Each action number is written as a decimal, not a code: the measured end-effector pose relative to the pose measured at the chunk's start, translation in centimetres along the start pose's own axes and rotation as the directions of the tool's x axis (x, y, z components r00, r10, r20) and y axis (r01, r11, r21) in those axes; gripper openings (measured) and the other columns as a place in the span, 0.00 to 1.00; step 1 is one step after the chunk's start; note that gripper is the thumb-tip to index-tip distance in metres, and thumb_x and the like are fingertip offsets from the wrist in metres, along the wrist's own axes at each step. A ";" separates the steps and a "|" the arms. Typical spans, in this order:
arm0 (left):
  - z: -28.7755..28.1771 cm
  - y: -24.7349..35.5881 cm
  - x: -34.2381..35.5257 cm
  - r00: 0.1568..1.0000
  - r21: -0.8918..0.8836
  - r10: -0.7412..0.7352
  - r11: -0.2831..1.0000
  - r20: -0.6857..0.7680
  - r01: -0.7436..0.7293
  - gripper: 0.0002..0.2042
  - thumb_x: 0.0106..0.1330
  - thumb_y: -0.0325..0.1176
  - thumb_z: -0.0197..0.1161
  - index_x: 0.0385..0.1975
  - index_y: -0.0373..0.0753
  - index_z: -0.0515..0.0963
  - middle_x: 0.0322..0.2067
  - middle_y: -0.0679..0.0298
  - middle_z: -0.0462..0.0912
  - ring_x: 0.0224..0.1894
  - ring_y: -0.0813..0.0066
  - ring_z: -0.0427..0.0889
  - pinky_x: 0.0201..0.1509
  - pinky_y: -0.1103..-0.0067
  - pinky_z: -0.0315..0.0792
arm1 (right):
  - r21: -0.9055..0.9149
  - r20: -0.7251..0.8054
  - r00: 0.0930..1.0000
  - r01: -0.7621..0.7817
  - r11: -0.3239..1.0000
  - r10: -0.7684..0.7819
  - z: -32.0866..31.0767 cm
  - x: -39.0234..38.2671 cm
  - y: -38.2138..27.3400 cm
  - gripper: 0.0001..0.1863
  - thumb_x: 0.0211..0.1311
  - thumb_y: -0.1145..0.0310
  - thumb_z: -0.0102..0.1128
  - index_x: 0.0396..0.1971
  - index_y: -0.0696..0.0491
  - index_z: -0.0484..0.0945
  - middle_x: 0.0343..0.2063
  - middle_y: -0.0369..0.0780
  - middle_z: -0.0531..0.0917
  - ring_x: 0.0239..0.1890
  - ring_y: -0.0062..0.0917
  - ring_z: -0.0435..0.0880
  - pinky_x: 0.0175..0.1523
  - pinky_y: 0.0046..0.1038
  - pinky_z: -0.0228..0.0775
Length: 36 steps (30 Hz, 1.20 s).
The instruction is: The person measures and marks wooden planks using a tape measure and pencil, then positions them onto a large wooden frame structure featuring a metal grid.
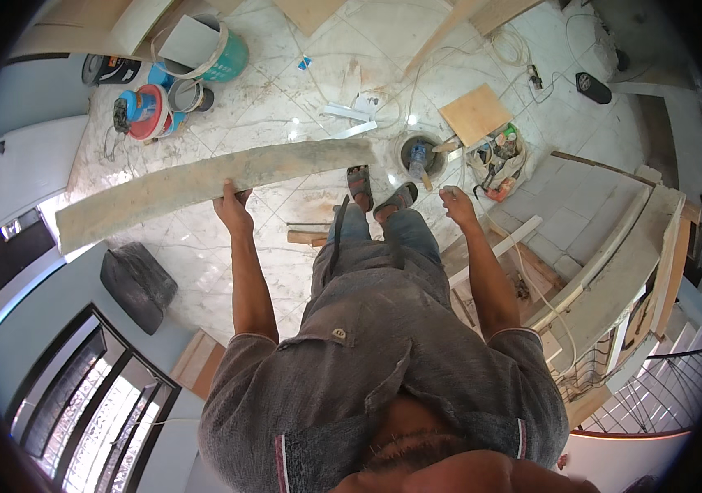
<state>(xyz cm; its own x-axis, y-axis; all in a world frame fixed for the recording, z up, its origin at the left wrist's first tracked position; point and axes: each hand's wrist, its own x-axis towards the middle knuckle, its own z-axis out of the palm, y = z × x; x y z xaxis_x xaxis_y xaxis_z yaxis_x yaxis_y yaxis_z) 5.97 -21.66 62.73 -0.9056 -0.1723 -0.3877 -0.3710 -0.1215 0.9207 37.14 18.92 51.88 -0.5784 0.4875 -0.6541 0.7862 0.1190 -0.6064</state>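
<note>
My left hand (235, 207) is closed round the near edge of a long, flat, grey-beige board (178, 182), thumb on top. The board's surface is rough and stained. It reaches from the far left to just beyond my feet, and its ends touch nothing I can make out. My right hand (458, 207) is raised to the right of my legs, fingers curled in; whatever lies inside them, if anything, is hidden. Nearest to it stands a dark round bucket (405, 153) with a blue plastic bottle (418, 156) and a wooden-handled tool inside.
A white sack of tools (499, 168) and a plywood square (476, 113) lie beyond my right hand. Buckets (228, 53) and paint pails (147, 111) stand at the far left. A large grey-topped frame (589, 209) fills the right side. Cables (511, 49) trail over the tiles.
</note>
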 end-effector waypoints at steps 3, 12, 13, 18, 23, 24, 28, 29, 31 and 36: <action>0.3 -3.5 -0.1 1.000 0.109 0.024 0.994 0.019 -0.026 0.17 0.65 0.32 0.57 0.50 0.30 0.68 0.43 0.55 0.76 0.40 0.69 0.79 0.40 0.76 0.79 | -0.209 0.030 0.999 -0.013 0.978 0.019 0.1 1.2 4.8 0.25 0.60 0.52 0.54 0.46 0.59 0.75 0.42 0.53 0.80 0.48 0.45 0.78 0.54 0.36 0.67; 5.9 -15.6 -1.7 0.997 0.282 -0.072 0.957 0.027 0.062 0.20 0.67 0.32 0.55 0.54 0.27 0.64 0.49 0.51 0.72 0.47 0.64 0.78 0.48 0.72 0.79 | -0.348 0.080 0.980 -0.143 0.927 0.181 6.6 11.8 19.7 0.24 0.55 0.56 0.54 0.46 0.58 0.74 0.45 0.52 0.79 0.49 0.46 0.77 0.55 0.41 0.68; 5.9 -17.2 -1.5 0.996 0.306 -0.078 0.950 0.042 0.062 0.20 0.67 0.32 0.55 0.54 0.27 0.63 0.49 0.50 0.72 0.48 0.64 0.77 0.48 0.71 0.79 | -0.364 0.063 0.981 -0.149 0.920 0.184 7.7 14.1 21.2 0.24 0.55 0.57 0.54 0.47 0.58 0.73 0.44 0.52 0.78 0.49 0.47 0.77 0.55 0.41 0.68; 7.2 -24.2 -0.3 0.989 0.383 -0.106 0.922 0.103 0.059 0.23 0.69 0.34 0.54 0.57 0.25 0.59 0.52 0.48 0.70 0.50 0.62 0.76 0.51 0.70 0.78 | -0.467 0.016 0.936 -0.305 0.830 0.353 11.8 25.0 24.4 0.24 0.56 0.60 0.55 0.50 0.56 0.66 0.44 0.55 0.76 0.48 0.51 0.77 0.51 0.48 0.70; 9.1 -30.3 -0.3 0.993 0.350 -0.090 0.935 0.078 0.057 0.22 0.70 0.36 0.52 0.58 0.28 0.59 0.52 0.48 0.70 0.51 0.61 0.76 0.54 0.69 0.76 | -0.442 0.000 0.936 -0.315 0.840 0.351 15.1 30.0 29.0 0.27 0.55 0.60 0.57 0.51 0.58 0.64 0.45 0.56 0.76 0.48 0.51 0.78 0.51 0.49 0.70; 9.5 -30.8 -0.6 0.994 0.343 -0.077 0.938 0.073 0.047 0.22 0.70 0.36 0.52 0.58 0.28 0.59 0.52 0.48 0.70 0.52 0.60 0.76 0.55 0.68 0.75 | -0.434 0.023 0.949 -0.274 0.858 0.315 15.3 29.8 29.7 0.27 0.55 0.59 0.57 0.51 0.58 0.63 0.44 0.57 0.76 0.48 0.50 0.78 0.51 0.49 0.70; 10.3 -31.1 -1.0 0.992 0.373 -0.082 0.927 0.095 0.040 0.22 0.71 0.35 0.49 0.59 0.28 0.58 0.54 0.48 0.69 0.55 0.60 0.73 0.60 0.66 0.71 | -0.417 0.225 0.909 -0.236 0.878 0.351 13.3 30.2 29.4 0.25 0.55 0.57 0.57 0.44 0.63 0.69 0.39 0.57 0.80 0.47 0.47 0.80 0.49 0.47 0.72; 10.2 -31.0 -1.1 0.990 0.398 -0.099 0.916 0.103 0.051 0.22 0.72 0.36 0.49 0.59 0.27 0.58 0.54 0.48 0.69 0.56 0.60 0.72 0.61 0.66 0.71 | -0.392 0.180 0.912 -0.276 0.877 0.368 12.3 29.4 28.1 0.25 0.55 0.56 0.57 0.42 0.64 0.71 0.38 0.57 0.80 0.45 0.46 0.81 0.45 0.46 0.74; 9.5 -30.3 -1.6 0.985 0.393 -0.093 0.919 0.149 0.028 0.25 0.71 0.38 0.51 0.59 0.25 0.58 0.56 0.45 0.67 0.56 0.61 0.72 0.62 0.68 0.69 | -0.265 0.120 0.880 -0.419 0.869 0.460 10.4 28.1 25.1 0.27 0.57 0.53 0.56 0.38 0.66 0.73 0.35 0.55 0.81 0.37 0.44 0.83 0.35 0.42 0.76; 10.7 -30.8 -1.6 0.986 0.320 -0.085 0.947 0.145 0.034 0.23 0.71 0.40 0.51 0.57 0.27 0.61 0.53 0.49 0.70 0.54 0.62 0.73 0.64 0.67 0.66 | 0.258 0.287 0.730 -0.682 0.684 0.620 4.8 19.6 22.8 0.24 0.59 0.53 0.53 0.36 0.63 0.73 0.25 0.43 0.78 0.16 0.22 0.73 0.16 0.24 0.65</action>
<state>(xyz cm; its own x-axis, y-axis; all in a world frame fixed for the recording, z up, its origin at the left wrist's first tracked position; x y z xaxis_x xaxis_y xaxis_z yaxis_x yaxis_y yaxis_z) 16.59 -7.19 35.50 -0.8911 -0.0179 -0.4534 -0.4481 0.1918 0.8732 42.69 27.03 23.04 0.0028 0.1816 -0.9834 0.8764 -0.4740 -0.0851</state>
